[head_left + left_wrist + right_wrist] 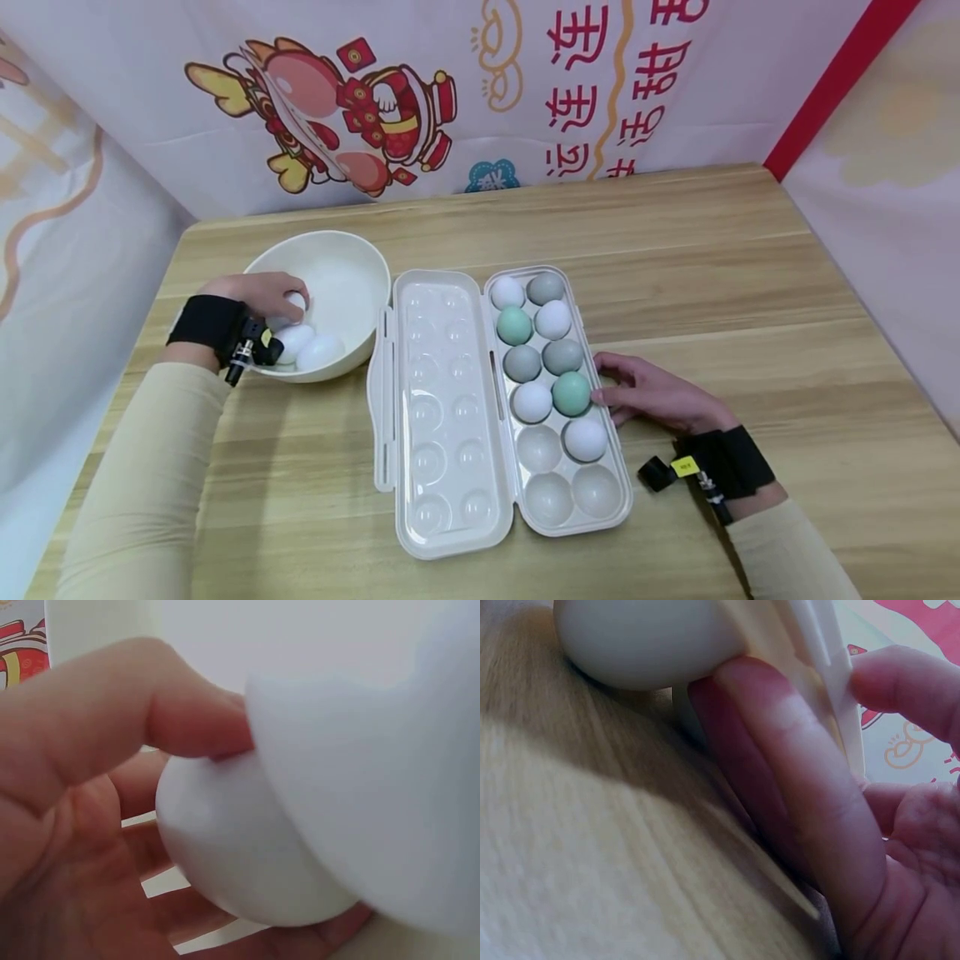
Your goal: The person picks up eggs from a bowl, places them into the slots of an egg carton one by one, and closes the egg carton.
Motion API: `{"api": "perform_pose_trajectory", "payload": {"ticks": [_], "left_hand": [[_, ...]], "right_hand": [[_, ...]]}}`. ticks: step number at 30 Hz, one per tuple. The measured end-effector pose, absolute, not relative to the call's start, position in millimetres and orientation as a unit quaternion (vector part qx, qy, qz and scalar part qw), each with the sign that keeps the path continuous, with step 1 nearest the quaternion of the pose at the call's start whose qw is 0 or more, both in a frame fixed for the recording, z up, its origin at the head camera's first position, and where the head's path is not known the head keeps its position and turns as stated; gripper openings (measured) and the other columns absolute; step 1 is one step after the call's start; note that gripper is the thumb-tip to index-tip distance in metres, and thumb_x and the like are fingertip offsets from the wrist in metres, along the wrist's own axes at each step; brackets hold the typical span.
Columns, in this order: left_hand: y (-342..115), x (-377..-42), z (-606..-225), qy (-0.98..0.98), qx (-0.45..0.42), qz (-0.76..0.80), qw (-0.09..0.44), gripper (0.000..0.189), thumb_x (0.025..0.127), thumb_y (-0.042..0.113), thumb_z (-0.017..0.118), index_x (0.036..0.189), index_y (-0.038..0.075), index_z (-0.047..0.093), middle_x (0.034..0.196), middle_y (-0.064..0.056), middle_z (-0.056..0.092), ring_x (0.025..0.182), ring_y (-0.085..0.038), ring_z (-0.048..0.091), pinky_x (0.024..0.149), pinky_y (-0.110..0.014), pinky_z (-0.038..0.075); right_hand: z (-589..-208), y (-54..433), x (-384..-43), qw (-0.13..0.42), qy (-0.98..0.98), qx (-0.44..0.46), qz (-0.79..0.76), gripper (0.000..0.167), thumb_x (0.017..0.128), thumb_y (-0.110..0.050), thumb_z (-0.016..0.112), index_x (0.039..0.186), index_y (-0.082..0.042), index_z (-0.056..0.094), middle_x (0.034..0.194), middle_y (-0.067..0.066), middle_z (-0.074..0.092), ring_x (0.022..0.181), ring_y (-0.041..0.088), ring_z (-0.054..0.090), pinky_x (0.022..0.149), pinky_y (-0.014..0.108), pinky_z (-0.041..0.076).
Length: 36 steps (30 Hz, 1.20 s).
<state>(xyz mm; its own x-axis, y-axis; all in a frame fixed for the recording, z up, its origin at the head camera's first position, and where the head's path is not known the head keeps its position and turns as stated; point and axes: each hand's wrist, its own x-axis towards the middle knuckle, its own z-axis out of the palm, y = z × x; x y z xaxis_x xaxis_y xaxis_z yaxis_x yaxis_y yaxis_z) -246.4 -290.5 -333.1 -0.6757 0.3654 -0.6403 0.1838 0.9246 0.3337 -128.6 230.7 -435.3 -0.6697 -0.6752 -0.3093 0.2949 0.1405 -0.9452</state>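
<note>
Inside the cream bowl, my left hand grips a white egg between thumb and fingers. Two more white eggs lie in the bowl below it; one egg looms close in the left wrist view. My right hand holds the right rim of the opened white egg carton, fingers on both sides of the rim in the right wrist view. White, grey and green eggs fill most of the cups, among them a green egg beside the right hand. Three cups nearest me hold no egg.
The carton's lid lies open flat on its left, close to the bowl. Everything stands on a wood-grain table. A printed cloth hangs behind the table's back edge.
</note>
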Motion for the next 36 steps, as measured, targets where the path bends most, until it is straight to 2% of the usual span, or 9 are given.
{"api": "perform_pose_trajectory", "payload": {"ticks": [6, 14, 20, 26, 36], "left_hand": [[-289.3, -243.5, -332.2, 0.914, 0.166, 0.107, 0.355, 0.017, 0.085, 0.008, 0.058, 0.099, -0.002, 0.059, 0.096, -0.016, 0.052, 0.065, -0.019, 0.048, 0.056, -0.029, 0.042], [-285.3, -242.3, -326.8, 0.921, 0.156, 0.085, 0.347, 0.018, 0.087, 0.010, 0.057, 0.101, -0.001, 0.059, 0.098, -0.017, 0.051, 0.071, -0.022, 0.049, 0.058, -0.030, 0.043], [-279.4, -240.7, -322.7, 0.936, 0.179, 0.064, 0.295, 0.017, 0.087, 0.011, 0.061, 0.101, 0.001, 0.060, 0.092, -0.012, 0.053, 0.075, -0.023, 0.049, 0.063, -0.034, 0.041], [-266.5, -235.8, -312.7, 0.943, 0.224, 0.048, 0.243, 0.017, 0.081, 0.009, 0.065, 0.096, 0.002, 0.061, 0.087, -0.008, 0.056, 0.080, -0.026, 0.050, 0.070, -0.037, 0.039], [-238.1, -223.9, -293.7, 0.945, 0.240, 0.051, 0.218, 0.022, 0.079, 0.008, 0.066, 0.099, 0.000, 0.062, 0.086, -0.008, 0.055, 0.077, -0.025, 0.049, 0.066, -0.037, 0.040]], "right_hand": [[-436.2, 229.3, -128.9, 0.382, 0.649, -0.145, -0.642, 0.042, 0.095, -0.010, 0.060, 0.129, 0.008, 0.042, 0.122, 0.023, 0.049, 0.102, 0.028, 0.060, 0.076, 0.041, 0.055], [-437.8, 225.8, -128.2, 0.377, 0.651, -0.151, -0.642, 0.042, 0.095, -0.010, 0.060, 0.129, 0.008, 0.043, 0.121, 0.021, 0.049, 0.102, 0.026, 0.060, 0.075, 0.040, 0.055], [-437.6, 225.3, -127.7, 0.373, 0.653, -0.151, -0.641, 0.042, 0.095, -0.010, 0.061, 0.128, 0.008, 0.043, 0.121, 0.021, 0.049, 0.101, 0.025, 0.060, 0.073, 0.038, 0.055], [-437.1, 227.0, -126.8, 0.374, 0.653, -0.149, -0.642, 0.042, 0.095, -0.010, 0.060, 0.129, 0.008, 0.043, 0.122, 0.021, 0.049, 0.101, 0.026, 0.059, 0.074, 0.039, 0.055], [-433.1, 229.2, -126.2, 0.377, 0.654, -0.145, -0.640, 0.045, 0.096, -0.011, 0.059, 0.132, 0.008, 0.041, 0.125, 0.022, 0.046, 0.103, 0.027, 0.059, 0.076, 0.040, 0.055]]}}
